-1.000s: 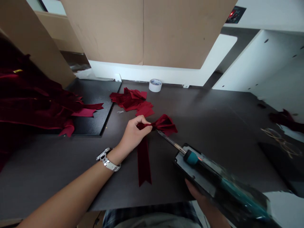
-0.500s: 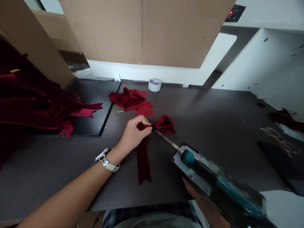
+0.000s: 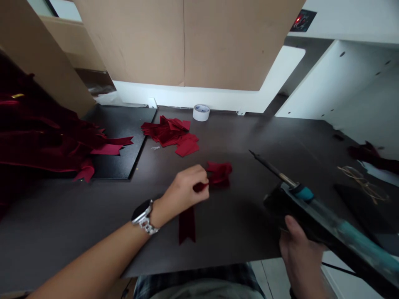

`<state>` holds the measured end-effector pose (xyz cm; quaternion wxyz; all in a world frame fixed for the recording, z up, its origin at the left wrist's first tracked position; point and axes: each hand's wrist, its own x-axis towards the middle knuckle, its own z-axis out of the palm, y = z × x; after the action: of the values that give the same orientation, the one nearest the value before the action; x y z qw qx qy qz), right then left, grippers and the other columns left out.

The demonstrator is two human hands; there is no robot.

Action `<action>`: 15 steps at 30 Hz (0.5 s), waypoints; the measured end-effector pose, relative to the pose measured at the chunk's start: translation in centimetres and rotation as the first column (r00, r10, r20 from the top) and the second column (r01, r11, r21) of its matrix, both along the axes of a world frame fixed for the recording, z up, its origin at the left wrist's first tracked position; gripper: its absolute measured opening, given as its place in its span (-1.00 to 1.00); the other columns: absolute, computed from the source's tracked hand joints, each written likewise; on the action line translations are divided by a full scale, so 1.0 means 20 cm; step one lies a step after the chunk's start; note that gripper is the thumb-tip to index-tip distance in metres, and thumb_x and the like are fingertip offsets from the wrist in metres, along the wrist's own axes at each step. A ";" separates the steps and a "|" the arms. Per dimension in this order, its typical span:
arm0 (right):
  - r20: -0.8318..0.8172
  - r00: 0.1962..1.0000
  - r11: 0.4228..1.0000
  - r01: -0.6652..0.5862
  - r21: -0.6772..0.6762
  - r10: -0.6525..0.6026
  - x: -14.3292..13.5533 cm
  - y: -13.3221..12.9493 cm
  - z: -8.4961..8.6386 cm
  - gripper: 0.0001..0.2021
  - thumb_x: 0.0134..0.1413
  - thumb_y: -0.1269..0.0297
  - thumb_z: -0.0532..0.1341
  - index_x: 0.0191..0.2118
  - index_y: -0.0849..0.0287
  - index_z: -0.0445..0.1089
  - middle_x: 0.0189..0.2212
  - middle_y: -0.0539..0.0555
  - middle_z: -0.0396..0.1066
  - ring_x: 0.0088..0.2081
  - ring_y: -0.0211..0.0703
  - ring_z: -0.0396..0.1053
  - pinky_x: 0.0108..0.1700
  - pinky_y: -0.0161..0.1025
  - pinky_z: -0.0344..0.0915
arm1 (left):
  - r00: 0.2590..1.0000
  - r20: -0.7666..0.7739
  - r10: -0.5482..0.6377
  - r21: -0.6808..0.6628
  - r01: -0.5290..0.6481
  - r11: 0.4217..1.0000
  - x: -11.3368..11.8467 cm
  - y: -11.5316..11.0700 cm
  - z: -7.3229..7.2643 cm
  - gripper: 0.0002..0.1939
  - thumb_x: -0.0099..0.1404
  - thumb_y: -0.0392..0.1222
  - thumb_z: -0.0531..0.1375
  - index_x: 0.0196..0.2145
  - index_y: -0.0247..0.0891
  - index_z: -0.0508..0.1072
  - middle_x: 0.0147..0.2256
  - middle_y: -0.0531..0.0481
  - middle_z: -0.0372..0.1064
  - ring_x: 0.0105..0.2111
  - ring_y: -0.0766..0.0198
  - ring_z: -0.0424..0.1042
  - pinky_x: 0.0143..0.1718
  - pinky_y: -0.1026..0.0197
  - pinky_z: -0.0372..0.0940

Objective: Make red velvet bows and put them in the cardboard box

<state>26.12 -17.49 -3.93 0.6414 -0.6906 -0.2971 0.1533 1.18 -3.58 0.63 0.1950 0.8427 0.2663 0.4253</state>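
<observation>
My left hand (image 3: 190, 187), with a watch (image 3: 145, 216) on its wrist, pinches a dark red velvet bow (image 3: 220, 174) just above the dark table. One loop sticks out right of the fingers; the pinched middle is hidden. Below the hand lies a red ribbon tail (image 3: 187, 226) with a notched end; whether it is joined to the bow is hidden. At the right, my right hand (image 3: 299, 247) is closed around a soldering iron (image 3: 305, 193) with a teal handle, on a dark boxy body. Its thin tip points up and left, apart from the bow.
Cut red ribbon pieces (image 3: 170, 131) lie in a pile beyond my left hand, near a white tape roll (image 3: 201, 113). At the left, more red ribbons (image 3: 62, 145) spread over a black board (image 3: 124, 166). Glasses (image 3: 364, 182) rest at the right. Cardboard (image 3: 183, 41) stands behind.
The iron's tip has drawn away from the bow, up and to the right, with my right hand. My left hand has shifted slightly right and down, turning the bow.
</observation>
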 end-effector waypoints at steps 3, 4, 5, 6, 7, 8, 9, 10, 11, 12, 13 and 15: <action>-0.145 0.985 0.990 0.110 0.083 -0.097 0.00 0.04 0.09 -0.33 -0.20 0.16 0.42 0.09 0.12 0.26 0.13 0.12 0.25 0.18 0.12 0.18 0.25 0.11 0.08 | 0.942 -0.314 -0.121 0.065 0.148 0.987 0.02 -0.07 0.00 -0.81 0.19 -0.46 0.09 -0.51 -0.25 0.29 -0.44 0.03 0.31 -0.44 0.31 0.26 -0.42 0.28 0.18; -0.181 0.978 0.987 0.120 0.103 -0.100 0.01 0.05 0.11 -0.32 -0.24 0.18 0.44 0.08 0.11 0.27 0.14 0.11 0.24 0.20 0.11 0.16 0.28 0.11 0.02 | 0.912 -0.390 -0.130 0.069 0.170 0.983 0.01 -0.08 0.01 -0.82 0.21 -0.45 0.08 -0.49 -0.25 0.30 -0.42 0.02 0.33 -0.42 0.30 0.27 -0.40 0.27 0.19; -0.206 0.973 0.984 0.128 0.122 -0.101 0.01 0.05 0.12 -0.31 -0.27 0.19 0.45 0.08 0.09 0.27 0.15 0.09 0.23 0.21 0.10 0.14 0.30 0.12 -0.03 | 0.880 -0.455 -0.136 0.064 0.185 0.981 0.00 -0.10 0.01 -0.83 0.24 -0.43 0.08 -0.46 -0.25 0.32 -0.39 0.01 0.35 -0.40 0.28 0.29 -0.39 0.26 0.20; -0.220 0.971 0.983 0.130 0.133 -0.099 0.01 0.06 0.13 -0.30 -0.28 0.19 0.45 0.08 0.08 0.27 0.15 0.08 0.23 0.22 0.09 0.13 0.31 0.12 -0.08 | 0.851 -0.507 -0.139 0.054 0.192 0.980 -0.01 -0.10 0.02 -0.84 0.28 -0.40 0.08 -0.43 -0.25 0.33 -0.36 0.00 0.36 -0.39 0.28 0.30 -0.38 0.25 0.22; -0.227 0.969 0.983 0.126 0.136 -0.093 0.01 0.06 0.14 -0.31 -0.27 0.18 0.45 0.08 0.07 0.28 0.15 0.07 0.23 0.23 0.08 0.11 0.31 0.12 -0.10 | 0.825 -0.547 -0.139 0.044 0.194 0.980 -0.02 -0.11 0.03 -0.85 0.31 -0.37 0.07 -0.40 -0.25 0.35 -0.34 -0.01 0.38 -0.37 0.27 0.31 -0.36 0.24 0.23; -0.230 0.969 0.983 0.118 0.139 -0.084 0.02 0.06 0.14 -0.32 -0.27 0.18 0.45 0.07 0.06 0.29 0.14 0.06 0.24 0.23 0.07 0.11 0.31 0.13 -0.09 | 0.806 -0.576 -0.138 0.038 0.195 0.980 -0.03 -0.12 0.04 -0.84 0.35 -0.33 0.06 -0.38 -0.26 0.36 -0.33 -0.02 0.39 -0.36 0.26 0.33 -0.34 0.23 0.25; -0.236 0.969 0.983 0.114 0.147 -0.077 0.02 0.07 0.14 -0.34 -0.28 0.19 0.45 0.04 0.06 0.31 0.11 0.06 0.27 0.22 0.06 0.12 0.31 0.13 -0.08 | 0.792 -0.595 -0.136 0.038 0.196 0.980 -0.04 -0.13 0.05 -0.82 0.37 -0.30 0.04 -0.37 -0.27 0.38 -0.33 -0.02 0.40 -0.35 0.25 0.34 -0.33 0.22 0.26; -0.250 0.966 0.981 0.114 0.159 -0.072 0.02 0.07 0.14 -0.37 -0.29 0.21 0.45 0.02 0.06 0.33 0.09 0.06 0.29 0.21 0.06 0.14 0.31 0.13 -0.07 | 0.781 -0.610 -0.132 0.039 0.196 0.980 -0.04 -0.14 0.06 -0.80 0.39 -0.26 0.03 -0.37 -0.27 0.40 -0.33 -0.03 0.40 -0.34 0.24 0.35 -0.32 0.21 0.27; -0.269 0.961 0.979 0.114 0.171 -0.066 0.02 0.07 0.14 -0.39 -0.31 0.23 0.45 -0.01 0.07 0.34 0.07 0.06 0.31 0.20 0.07 0.15 0.30 0.13 -0.06 | 0.774 -0.620 -0.126 0.042 0.193 0.980 -0.04 -0.15 0.06 -0.77 0.41 -0.23 0.02 -0.36 -0.28 0.41 -0.32 -0.03 0.41 -0.33 0.23 0.36 -0.30 0.20 0.28; -0.285 0.957 0.977 0.116 0.178 -0.062 0.01 0.08 0.14 -0.40 -0.31 0.25 0.45 -0.03 0.08 0.36 0.06 0.05 0.32 0.19 0.06 0.17 0.30 0.14 -0.07 | 0.772 -0.625 -0.116 0.049 0.187 0.981 -0.04 -0.17 0.07 -0.75 0.42 -0.22 0.01 -0.36 -0.29 0.42 -0.32 -0.04 0.42 -0.33 0.23 0.37 -0.30 0.19 0.28; -0.296 0.953 0.975 0.120 0.187 -0.061 0.01 0.08 0.14 -0.42 -0.32 0.26 0.45 -0.04 0.08 0.37 0.06 0.05 0.33 0.18 0.06 0.19 0.30 0.14 -0.08 | 0.771 -0.629 -0.102 0.061 0.180 0.982 -0.04 -0.18 0.07 -0.73 0.42 -0.22 0.00 -0.36 -0.29 0.43 -0.32 -0.04 0.43 -0.33 0.23 0.37 -0.29 0.18 0.28; -0.311 0.949 0.973 0.112 0.200 -0.045 0.02 0.08 0.14 -0.44 -0.32 0.27 0.45 -0.06 0.07 0.38 0.05 0.03 0.34 0.16 0.04 0.21 0.30 0.14 -0.07 | 0.769 -0.635 -0.071 0.090 0.165 0.982 -0.02 -0.20 0.08 -0.72 0.42 -0.25 -0.01 -0.37 -0.29 0.43 -0.34 -0.04 0.43 -0.34 0.22 0.36 -0.30 0.16 0.26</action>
<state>26.42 -15.79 -1.06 0.7560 -0.5965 -0.1816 0.1993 0.75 -7.49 2.23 0.0614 0.9629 0.2316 0.1243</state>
